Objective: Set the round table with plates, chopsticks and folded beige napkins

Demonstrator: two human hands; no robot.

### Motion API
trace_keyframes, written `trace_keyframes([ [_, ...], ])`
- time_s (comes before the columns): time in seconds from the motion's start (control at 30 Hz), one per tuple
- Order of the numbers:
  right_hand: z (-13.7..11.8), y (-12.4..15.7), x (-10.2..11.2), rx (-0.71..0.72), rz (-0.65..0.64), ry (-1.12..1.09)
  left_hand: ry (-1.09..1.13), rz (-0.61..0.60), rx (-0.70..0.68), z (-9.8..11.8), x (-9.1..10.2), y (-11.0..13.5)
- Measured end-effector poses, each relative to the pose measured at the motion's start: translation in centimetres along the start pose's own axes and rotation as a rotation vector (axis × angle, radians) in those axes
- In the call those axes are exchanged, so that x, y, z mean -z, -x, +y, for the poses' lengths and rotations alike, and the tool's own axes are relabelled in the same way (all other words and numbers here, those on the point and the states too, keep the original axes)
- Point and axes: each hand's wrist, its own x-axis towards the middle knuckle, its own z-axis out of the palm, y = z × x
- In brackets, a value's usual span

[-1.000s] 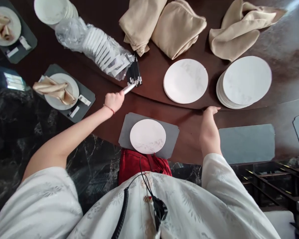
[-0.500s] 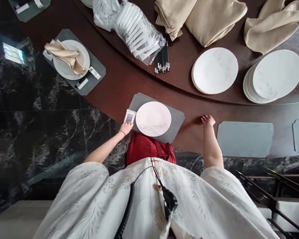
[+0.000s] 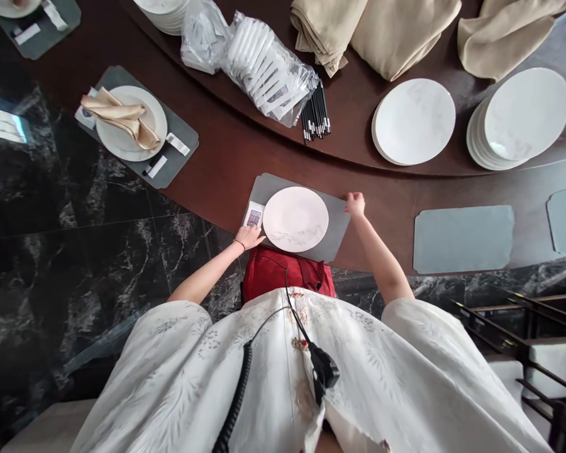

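Observation:
A white plate [image 3: 295, 219] lies on a grey placemat [image 3: 338, 228] at the near edge of the table. At the plate's left, a small white packet with a printed label [image 3: 253, 214] rests flat on the mat. My left hand [image 3: 249, 237] is at the packet's near end and the mat's left edge, its thumb stretched toward the plate and the other fingers partly hidden. Bent fingers of my right hand [image 3: 355, 204] close at the mat's far right corner; the fingertips are hard to see.
Left stands a setting with a folded napkin [image 3: 122, 119] on a plate. On the raised round section are bagged white packets [image 3: 271, 72], black chopsticks [image 3: 316, 113], beige napkins [image 3: 400, 38] and plate stacks [image 3: 415, 121], [image 3: 526, 116]. Another placemat [image 3: 463, 239] lies at right.
My right hand has moved left from the bare table to the placemat's right corner. My left hand has shifted slightly right, and the packet now lies flat beside the plate.

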Motion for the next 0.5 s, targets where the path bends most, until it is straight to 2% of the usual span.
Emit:
trace_keyframes([
  [0.07, 1.6, 3.3, -1.2, 0.068, -0.030, 0.308, 0.042, 0.123, -0.019, -0.7, 0.1, 0.3],
  [0.13, 4.0, 6.6, -2.1, 0.058, -0.134, 0.509, 0.091, 0.233, -0.004, -1.5, 0.1, 0.4],
  [0.2, 6.3, 9.3, -2.9, 0.020, -0.305, 0.570, 0.139, 0.274, 0.010, -2.1, -0.1, 0.1],
  [0.27, 8.0, 11.0, -3.8, 0.029, -0.395, 0.549, 0.162, 0.260, -0.038, -2.5, -0.4, -0.4],
  [0.37, 9.0, 12.1, -5.1, 0.042, -0.305, 0.511, 0.155, 0.212, -0.147, -2.4, -0.8, -1.5],
  [0.5, 9.1, 12.0, -6.2, -0.007, -0.239, 0.477, 0.156, 0.210, -0.123, -2.0, -0.9, -2.6],
])
